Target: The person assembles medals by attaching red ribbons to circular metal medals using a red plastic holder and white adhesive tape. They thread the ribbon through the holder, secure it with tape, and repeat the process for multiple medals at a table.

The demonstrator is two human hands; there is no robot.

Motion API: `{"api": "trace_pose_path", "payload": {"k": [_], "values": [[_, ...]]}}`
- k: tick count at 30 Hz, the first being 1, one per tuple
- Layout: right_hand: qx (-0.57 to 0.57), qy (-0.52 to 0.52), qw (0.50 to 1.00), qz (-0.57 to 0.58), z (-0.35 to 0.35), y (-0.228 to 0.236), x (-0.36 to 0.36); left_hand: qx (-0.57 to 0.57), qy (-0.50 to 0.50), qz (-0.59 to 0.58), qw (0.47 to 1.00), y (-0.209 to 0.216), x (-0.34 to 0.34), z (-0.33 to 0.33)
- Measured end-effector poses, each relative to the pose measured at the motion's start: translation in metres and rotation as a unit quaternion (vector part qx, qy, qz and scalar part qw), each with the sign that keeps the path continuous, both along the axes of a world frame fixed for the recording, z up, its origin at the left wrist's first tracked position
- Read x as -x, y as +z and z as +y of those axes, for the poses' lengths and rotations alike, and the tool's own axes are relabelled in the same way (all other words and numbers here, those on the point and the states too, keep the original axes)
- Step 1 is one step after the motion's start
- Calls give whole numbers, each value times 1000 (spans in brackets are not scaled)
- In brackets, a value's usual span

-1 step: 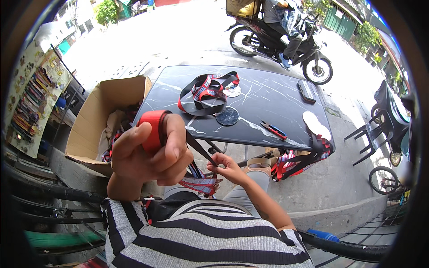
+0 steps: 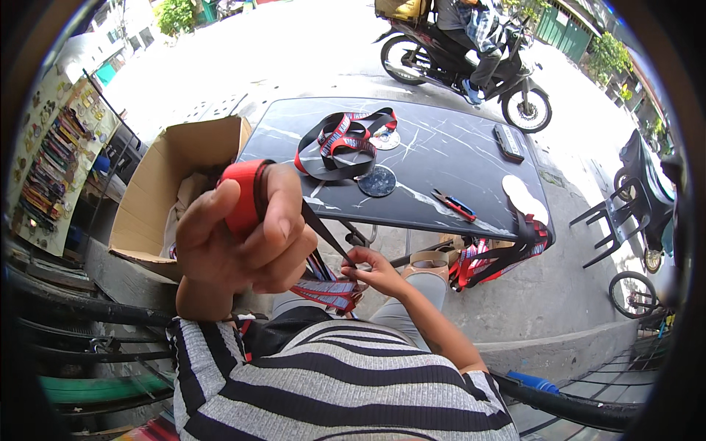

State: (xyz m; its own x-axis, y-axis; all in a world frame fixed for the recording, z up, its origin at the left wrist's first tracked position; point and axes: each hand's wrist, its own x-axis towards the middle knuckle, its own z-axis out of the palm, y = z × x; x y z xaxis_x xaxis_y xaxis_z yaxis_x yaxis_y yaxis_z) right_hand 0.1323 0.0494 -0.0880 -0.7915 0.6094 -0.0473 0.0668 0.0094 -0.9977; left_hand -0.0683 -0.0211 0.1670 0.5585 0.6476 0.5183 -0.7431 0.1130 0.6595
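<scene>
Close in front, my left hand (image 2: 246,235) is wrapped round a coil of red and black ribbon strap (image 2: 246,195). From this coil a dark length of strap runs down to the right. My right hand (image 2: 373,270) pinches that length between thumb and fingers, above my lap. Below, a loose printed red and grey part of strap (image 2: 323,292) hangs by my knees. On the black marble-patterned table (image 2: 434,165), a looped pile of printed strap (image 2: 342,143) lies near a dark round disc (image 2: 376,181) and a pale disc partly under the loops.
Red-handled snips (image 2: 456,206), a black oblong object (image 2: 508,143) and white discs (image 2: 523,198) lie on the table. More straps (image 2: 500,261) hang off its right corner. A cardboard box (image 2: 176,154) stands left. Beyond are a person on a motorcycle (image 2: 471,62) and a black chair (image 2: 614,220).
The view has shifted slightly, so the table sits a little higher. Both hands keep their hold on the strap.
</scene>
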Motion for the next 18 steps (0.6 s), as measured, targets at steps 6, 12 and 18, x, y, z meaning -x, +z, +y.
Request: {"api": "trace_pose_path", "payload": {"k": [6, 12, 18], "values": [[83, 6, 996, 18, -11, -60, 1, -46, -4, 74, 996, 37, 9, 9], [52, -36, 996, 66, 11, -46, 1, -16, 8, 94, 995, 67, 26, 16], [71, -45, 991, 107, 19, -22, 8, 38, 95, 136, 985, 90, 40, 21]]}}
